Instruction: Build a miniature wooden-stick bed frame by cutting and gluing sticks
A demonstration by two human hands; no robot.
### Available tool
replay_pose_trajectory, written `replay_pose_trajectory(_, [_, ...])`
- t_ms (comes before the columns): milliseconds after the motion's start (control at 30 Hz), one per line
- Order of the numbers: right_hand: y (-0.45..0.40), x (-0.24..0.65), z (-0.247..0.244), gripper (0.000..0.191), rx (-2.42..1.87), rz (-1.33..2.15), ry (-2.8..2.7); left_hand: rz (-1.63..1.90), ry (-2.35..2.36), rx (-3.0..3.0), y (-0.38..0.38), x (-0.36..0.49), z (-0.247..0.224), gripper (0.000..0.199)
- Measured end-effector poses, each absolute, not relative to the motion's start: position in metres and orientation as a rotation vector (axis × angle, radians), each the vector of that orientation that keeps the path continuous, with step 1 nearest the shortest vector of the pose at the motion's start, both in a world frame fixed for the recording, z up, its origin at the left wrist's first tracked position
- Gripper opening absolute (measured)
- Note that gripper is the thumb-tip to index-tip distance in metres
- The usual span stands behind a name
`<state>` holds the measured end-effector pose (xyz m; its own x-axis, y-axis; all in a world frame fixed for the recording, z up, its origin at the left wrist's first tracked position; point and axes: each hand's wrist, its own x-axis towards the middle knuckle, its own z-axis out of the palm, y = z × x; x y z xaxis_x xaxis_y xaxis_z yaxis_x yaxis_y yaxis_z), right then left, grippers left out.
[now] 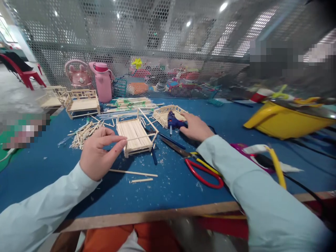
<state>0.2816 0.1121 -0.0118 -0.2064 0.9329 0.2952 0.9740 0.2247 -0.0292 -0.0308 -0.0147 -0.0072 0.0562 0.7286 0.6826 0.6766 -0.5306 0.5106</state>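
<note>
My left hand [101, 150] pinches a thin wooden stick [140, 137] between thumb and fingertips. The stick lies across the front of a small bed-like frame of wooden sticks [130, 127] on the blue table. Farther right, my right hand [196, 127] has thumb and index finger around the back of a blue hot glue gun [173, 120]. Its nozzle points down beside a low stick-built piece with a railing [160, 113]. Scissors with red and yellow handles [190, 156] lie near my right sleeve. Two loose sticks [135, 173] rest in front of the frame.
Short stick pieces [84, 134] are heaped at left, with longer sticks [131, 103] behind. Other stick-built frames [81, 103] and a pink bottle [103, 84] stand back left. A yellow container [283, 119] and purple tape roll [240, 148] are right. Perforated metal mesh [136, 31] borders the back.
</note>
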Motion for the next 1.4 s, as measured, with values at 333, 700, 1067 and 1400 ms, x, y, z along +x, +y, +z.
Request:
replay_pose_trajectory(333, [0.055, 0.230, 0.017, 0.024, -1.233, -0.108, -1.845, 1.419, 1.600, 2.303, -0.016, -0.029, -0.007, 0.021])
replay_pose_trajectory(700, [0.048, 0.218, -0.001, 0.019, -1.135, 0.140, -1.912, 1.389, 1.586, 2.388, -0.015, -0.027, -0.009, 0.022])
replay_pose_trajectory(1067, [0.046, 0.217, -0.001, 0.018, -1.111, 0.185, -1.945, 1.372, 1.584, 2.446, -0.012, -0.028, -0.011, 0.023])
replay_pose_trajectory(1400, [0.044, 0.218, -0.002, 0.019, -1.125, 0.129, -1.930, 1.331, 1.602, 2.431, -0.013, -0.029, -0.012, 0.027])
